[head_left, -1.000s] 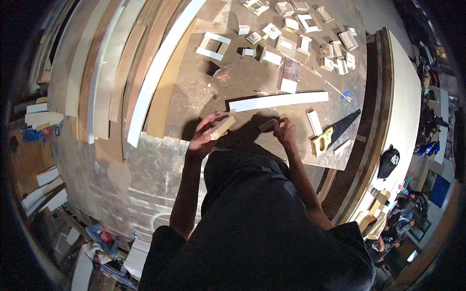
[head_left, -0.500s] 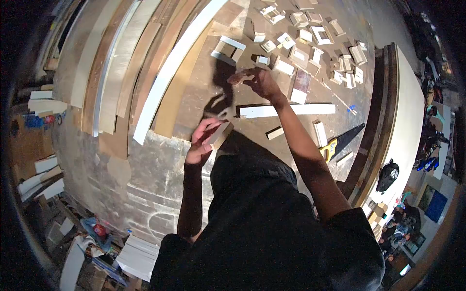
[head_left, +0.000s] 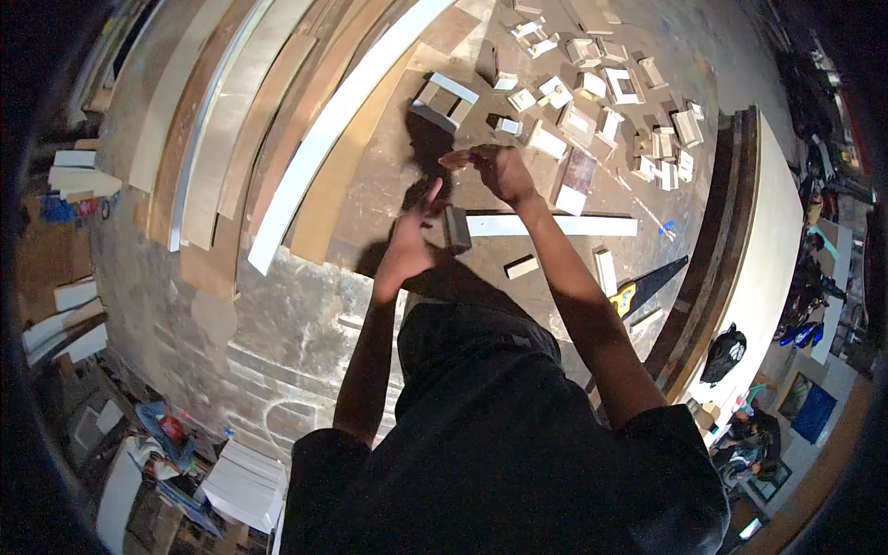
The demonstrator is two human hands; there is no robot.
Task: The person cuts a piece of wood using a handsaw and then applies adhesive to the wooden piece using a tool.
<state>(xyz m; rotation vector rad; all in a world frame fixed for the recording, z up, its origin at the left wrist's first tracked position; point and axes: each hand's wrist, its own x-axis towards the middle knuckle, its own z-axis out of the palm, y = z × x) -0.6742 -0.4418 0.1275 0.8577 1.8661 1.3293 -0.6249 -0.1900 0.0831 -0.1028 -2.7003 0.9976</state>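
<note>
My left hand (head_left: 405, 248) is slightly blurred, one finger pointing forward. It grips a short wooden block (head_left: 456, 229), whose shaded end stands at the hand's right side; the fingers' contact is partly hidden. Ahead and to the right, my right hand (head_left: 504, 174) hovers above the work surface with its fingers stretched leftward and the thumb apart. Nothing shows between them. Beyond both hands lies a small rectangular wooden frame (head_left: 424, 109) with white edges. A long white strip (head_left: 564, 226) passes behind my right forearm.
Long boards (head_left: 277, 139) lie side by side on the left. Several small wooden assemblies (head_left: 578, 125) are scattered at the far right. A handsaw (head_left: 647, 285) with a yellow handle rests near a stacked panel (head_left: 754, 268) bearing a black cap (head_left: 724, 354). Another person (head_left: 166, 444) is at lower left.
My left hand has moved forward and turned, carrying the wooden block up and to the right. The right hand stays nearly in place. The view has shifted slightly.
</note>
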